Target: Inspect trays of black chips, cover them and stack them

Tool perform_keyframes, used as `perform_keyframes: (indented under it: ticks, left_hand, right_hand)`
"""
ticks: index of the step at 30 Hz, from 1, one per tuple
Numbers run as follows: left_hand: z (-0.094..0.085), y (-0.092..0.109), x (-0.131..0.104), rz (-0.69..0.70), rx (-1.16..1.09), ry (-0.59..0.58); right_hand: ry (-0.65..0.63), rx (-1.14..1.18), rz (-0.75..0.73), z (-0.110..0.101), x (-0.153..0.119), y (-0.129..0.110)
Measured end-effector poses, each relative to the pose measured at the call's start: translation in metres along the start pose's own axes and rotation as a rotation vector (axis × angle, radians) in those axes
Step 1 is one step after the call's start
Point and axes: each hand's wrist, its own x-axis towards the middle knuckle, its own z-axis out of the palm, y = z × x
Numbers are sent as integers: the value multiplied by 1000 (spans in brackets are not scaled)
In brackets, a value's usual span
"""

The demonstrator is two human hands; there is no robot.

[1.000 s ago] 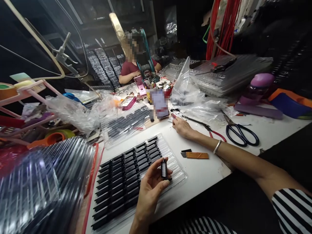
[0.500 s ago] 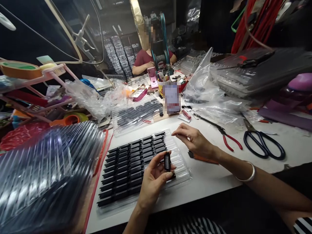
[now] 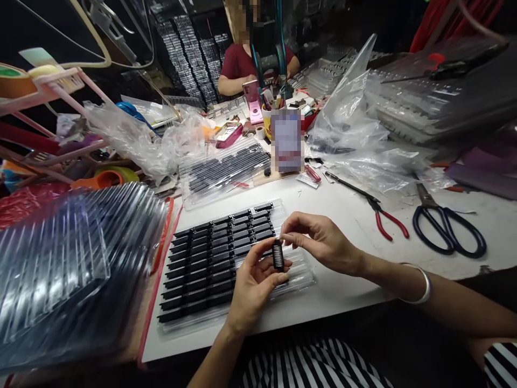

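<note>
Between the thumb and fingers of my left hand [image 3: 249,291], a small black ribbed piece [image 3: 278,256] stands upright. My right hand [image 3: 323,242] meets its top end, thumb and forefinger pinched together; whatever is between those fingertips is too small to make out. Under and behind my left hand lies a clear plastic tray [image 3: 304,276]. Rows of similar black ribbed pieces [image 3: 202,269] fill most of it, while grooves on its right side are bare.
Red-handled pliers [image 3: 377,207] and large scissors [image 3: 448,221] lie to the right. A stack of clear trays [image 3: 60,269] stands at the left. Farther back are a phone [image 3: 287,141], another tray of dark strips [image 3: 228,167], plastic bags [image 3: 343,134] and a seated person [image 3: 238,67].
My right hand has come left and down, bringing its pinched fingertips to the top of the black ribbed piece. My left hand still holds that piece. The camera view has tilted down somewhat.
</note>
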Motion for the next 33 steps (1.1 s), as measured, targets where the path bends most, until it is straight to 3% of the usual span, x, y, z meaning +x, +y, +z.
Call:
perform_keyframes:
  ticks: [4, 13, 20, 24, 28, 33]
  left_hand:
    - [4, 2, -1, 2, 47, 15]
    - [5, 0, -2, -1, 102, 21]
    - [7, -2, 0, 107, 225, 99]
    - [7, -1, 0, 103, 211, 122]
    - [8, -2, 0, 112, 197, 157]
    - [9, -5, -1, 139, 238, 198]
  right_hand:
    - [-43, -205, -182, 2, -2, 1]
    - [-54, -449, -294, 8, -4, 6]
    - [-53, -849, -682, 10, -7, 11]
    - [-81, -842, -709, 5, -7, 9]
    - [-164, -986, -726, 9, -13, 9]
    - [-101, -1068, -580, 28, -27, 7]
